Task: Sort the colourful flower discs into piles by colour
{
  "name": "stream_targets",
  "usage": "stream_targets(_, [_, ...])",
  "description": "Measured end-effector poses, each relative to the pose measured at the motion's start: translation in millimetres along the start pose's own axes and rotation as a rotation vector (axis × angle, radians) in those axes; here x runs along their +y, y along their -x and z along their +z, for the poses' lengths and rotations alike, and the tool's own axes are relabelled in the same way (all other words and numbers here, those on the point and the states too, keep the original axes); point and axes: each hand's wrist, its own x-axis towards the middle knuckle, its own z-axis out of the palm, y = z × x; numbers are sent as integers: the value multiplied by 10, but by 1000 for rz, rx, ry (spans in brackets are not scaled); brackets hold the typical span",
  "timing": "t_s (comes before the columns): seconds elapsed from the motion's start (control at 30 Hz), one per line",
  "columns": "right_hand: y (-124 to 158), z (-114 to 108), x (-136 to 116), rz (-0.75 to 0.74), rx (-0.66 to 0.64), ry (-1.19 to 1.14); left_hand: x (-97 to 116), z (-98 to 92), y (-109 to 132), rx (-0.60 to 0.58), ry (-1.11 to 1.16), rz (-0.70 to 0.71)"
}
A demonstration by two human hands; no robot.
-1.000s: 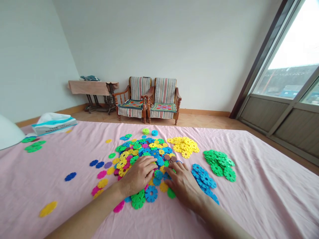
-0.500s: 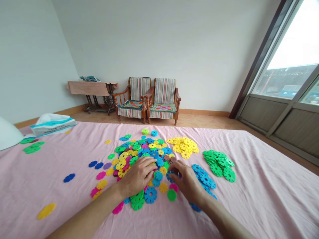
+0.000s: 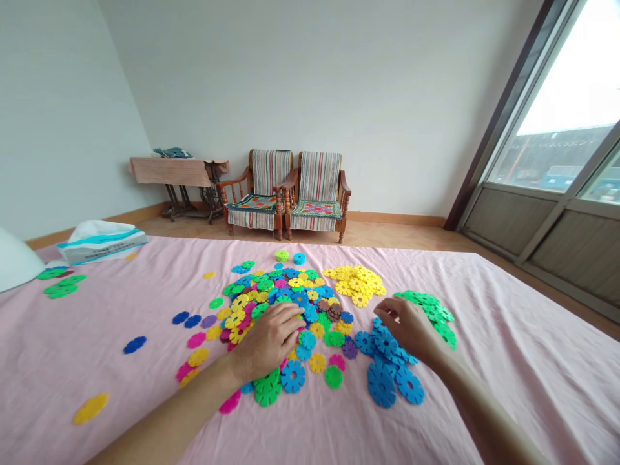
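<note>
Flower-shaped plastic discs in mixed colours form a wide pile (image 3: 252, 298) at the middle of the pink cloth. My left hand (image 3: 271, 339) lies over the pile's near part, fingers bent and pointing right; what is beneath its fingertips is hidden. My right hand (image 3: 404, 323) hovers above the far edge of the blue disc pile (image 3: 387, 361), fingers curled with thumb and fingertips apart, and no disc shows in it. A green disc pile (image 3: 426, 307) is partly behind this hand. Beyond it lies a yellow disc pile (image 3: 358, 284).
A tissue pack (image 3: 103, 242) lies at the cloth's far left, near green discs (image 3: 64, 287) and a white rounded object (image 3: 17, 261). Loose blue (image 3: 134, 345) and yellow (image 3: 90, 409) discs are on the left. Two wooden chairs (image 3: 317, 187) stand beyond the table.
My right hand has moved right and slightly away, from the mixed pile to above the blue pile. Purple and green discs it covered now show. My left hand is nearly still.
</note>
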Motion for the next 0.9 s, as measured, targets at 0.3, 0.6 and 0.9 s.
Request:
stream_targets(0.3, [-188,609,-594,-236,-28,-87,20,-29,12,63,-14,-63])
stream_targets(0.6, [-608,844,-997,-363,-41,51,15,0,26,43,-47,-90])
stream_targets(0.9, [-559,822,-972,-250,-25,-196,35,-20,24,7,-60,-117])
